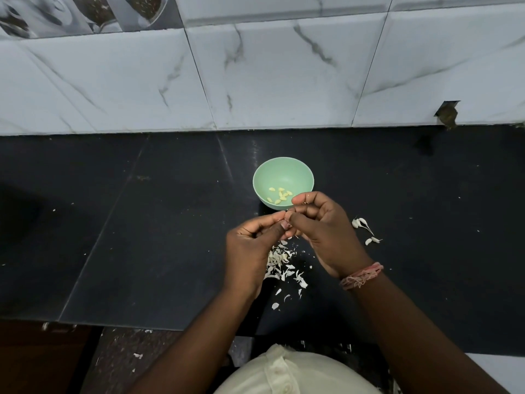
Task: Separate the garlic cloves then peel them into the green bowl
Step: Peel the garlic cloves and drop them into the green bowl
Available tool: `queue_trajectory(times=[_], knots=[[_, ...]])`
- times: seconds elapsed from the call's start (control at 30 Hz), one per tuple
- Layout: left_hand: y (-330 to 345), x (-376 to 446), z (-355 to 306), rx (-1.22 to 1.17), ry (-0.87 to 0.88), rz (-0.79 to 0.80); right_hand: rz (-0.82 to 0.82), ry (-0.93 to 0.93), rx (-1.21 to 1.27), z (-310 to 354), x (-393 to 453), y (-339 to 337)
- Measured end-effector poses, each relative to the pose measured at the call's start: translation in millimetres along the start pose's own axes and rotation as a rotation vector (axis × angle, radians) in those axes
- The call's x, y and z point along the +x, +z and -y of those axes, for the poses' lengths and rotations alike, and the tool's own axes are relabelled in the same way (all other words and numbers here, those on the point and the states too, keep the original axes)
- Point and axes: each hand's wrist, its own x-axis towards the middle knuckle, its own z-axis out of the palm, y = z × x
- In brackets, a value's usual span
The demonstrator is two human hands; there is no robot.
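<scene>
A green bowl (272, 173) stands on the black counter and holds several peeled yellowish garlic cloves (279, 195). Just in front of it, my left hand (252, 251) and my right hand (324, 226) meet fingertip to fingertip and pinch a small garlic clove (287, 233) that is mostly hidden between the fingers. A few unpeeled white cloves (365, 230) with thin stems lie on the counter to the right of my right hand. A heap of white garlic skins (282, 265) lies under my hands.
The black counter (142, 237) runs to a marble-tiled wall (255, 81) behind the bowl. Its front edge is near my body, with skin scraps on the floor below. A broken hole (449, 113) shows in the tile at far right.
</scene>
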Motion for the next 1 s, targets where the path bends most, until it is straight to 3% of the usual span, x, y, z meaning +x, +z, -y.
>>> queue_trajectory(times=[0.57, 1.0], knots=[[-5, 9, 7, -0.435, -0.218, 0.012, -0.038, -0.061, 0.132, -6, -2, 15], [-3, 11, 1, -0.483, -0.241, 0.035, -0.069, -0.098, 0.071, -3, -2, 13]])
